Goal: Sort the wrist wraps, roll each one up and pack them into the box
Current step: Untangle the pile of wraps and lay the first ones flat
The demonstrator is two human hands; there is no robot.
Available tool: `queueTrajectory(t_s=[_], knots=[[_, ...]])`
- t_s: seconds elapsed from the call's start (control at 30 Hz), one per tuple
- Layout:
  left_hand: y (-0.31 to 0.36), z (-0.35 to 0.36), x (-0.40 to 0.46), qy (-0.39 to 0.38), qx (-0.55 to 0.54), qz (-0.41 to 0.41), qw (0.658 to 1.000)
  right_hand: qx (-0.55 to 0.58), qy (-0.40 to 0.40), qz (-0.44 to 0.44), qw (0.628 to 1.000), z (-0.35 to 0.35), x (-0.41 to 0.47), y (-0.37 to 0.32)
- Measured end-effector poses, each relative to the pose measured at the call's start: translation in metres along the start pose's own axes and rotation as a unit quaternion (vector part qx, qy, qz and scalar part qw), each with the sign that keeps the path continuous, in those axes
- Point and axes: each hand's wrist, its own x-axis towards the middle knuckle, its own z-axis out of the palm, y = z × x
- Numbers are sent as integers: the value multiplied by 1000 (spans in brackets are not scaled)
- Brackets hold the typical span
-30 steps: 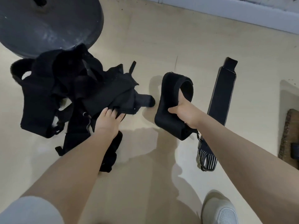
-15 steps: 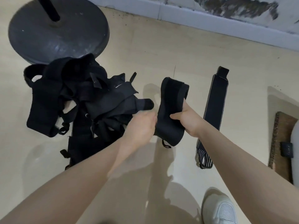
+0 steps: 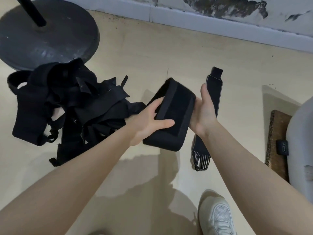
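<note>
Held item: a wide black wrap (image 3: 171,114), folded into a thick pad, held above the floor (image 3: 169,48) between both hands.
Left hand (image 3: 149,121): grips the wrap's left edge; thumb lies across the upper face near its lower part, fingers curl round the far-left side.
Right hand (image 3: 204,109): cups the wrap's right edge; palm is against that edge and the thumb points up alongside it; the fingers are hidden behind the wrap, so their curl cannot be told.
Unsorted pile (image 3: 67,107): tangled black wraps and straps on the floor, left of the held wrap, just behind the left wrist.
Flat wrap (image 3: 211,102): long black strip with a striped end, laid out straight on the floor, partly under the right hand.
Round base (image 3: 47,33): dark disc with a pole, beyond the pile.
Shoe (image 3: 216,216): white, at bottom edge.
</note>
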Motion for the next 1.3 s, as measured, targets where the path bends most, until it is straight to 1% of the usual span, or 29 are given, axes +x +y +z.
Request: queueTrajectory(t_s=[0.03, 0.07, 0.13, 0.17, 0.2, 0.27, 0.37, 0.43, 0.47, 0.5, 0.53, 0.57, 0.6, 0.63, 0.67, 0.73, 0.8, 0.83, 0.9, 1.0, 1.07, 1.13, 1.2, 1.23, 1.3], knots=[[-1, 2, -1, -10, 7, 8, 1000, 39, 33, 22, 998, -5, 6, -1], [-2, 3, -1, -20, 12, 12, 1000, 50, 56, 39, 996, -6, 10, 0], [-8, 5, 1, -33, 35, 11, 999, -23, 94, 22, 995, -9, 22, 4], [-11, 5, 1, -35, 51, 4, 998, -79, 100, -5, 992, -11, 28, 5], [-15, 6, 2, -36, 57, -4, 998, -123, 90, -36, 988, -13, 34, 5], [-22, 7, 5, -40, 59, -5, 997, -175, 54, -91, 979, -16, 41, 3], [-24, 5, 18, 0, 43, -7, 999, -206, 10, -163, 965, -15, 51, -6], [-23, 3, 30, 20, 35, -13, 999, -224, 10, -188, 956, -17, 61, -13], [-24, 3, 37, 26, 26, -18, 999, -233, 34, -184, 954, -20, 68, -14], [-30, 2, 45, 36, 23, -27, 999, -242, 76, -160, 954, -26, 77, -13], [-36, 2, 52, 49, 25, -45, 997, -255, 122, -113, 952, -33, 88, -11], [-44, 2, 58, 61, 34, -75, 995, -276, 167, -44, 945, -42, 99, -8], [-49, 2, 63, 69, 46, -119, 989, -303, 194, 28, 932, -50, 107, -4], [-57, 1, 68, 75, 64, -162, 982, -334, 194, 78, 919, -57, 114, 0], [-65, 0, 72, 83, 80, -191, 975, -363, 180, 100, 909, -62, 120, 4], [-79, -2, 80, 119, 90, -205, 967, -399, 155, 102, 898, -67, 128, 10], [-85, -3, 84, 155, 58, -206, 965, -420, 148, 97, 890, -70, 136, 14], [-89, -3, 85, 162, 32, -210, 964, -429, 151, 95, 886, -71, 139, 16], [-96, -3, 86, 155, 3, -202, 967, -420, 164, 86, 889, -73, 146, 19], [-93, 0, 87, 152, 25, -195, 969, -328, 159, 81, 928, -68, 153, 22], [-91, 2, 93, 135, 11, -199, 971, -275, 148, 89, 946, -63, 156, 20], [-83, 6, 98, 116, -35, -218, 968, -240, 141, 81, 957, -60, 159, 16], [-75, 10, 103, 90, -109, -254, 957, -228, 153, 50, 960, -58, 161, 9], [-71, 10, 104, 73, -129, -271, 951, -220, 162, 38, 961, -57, 161, 6], [-65, 7, 104, 25, -98, -301, 948, -205, 168, 34, 964, -57, 160, 1]])
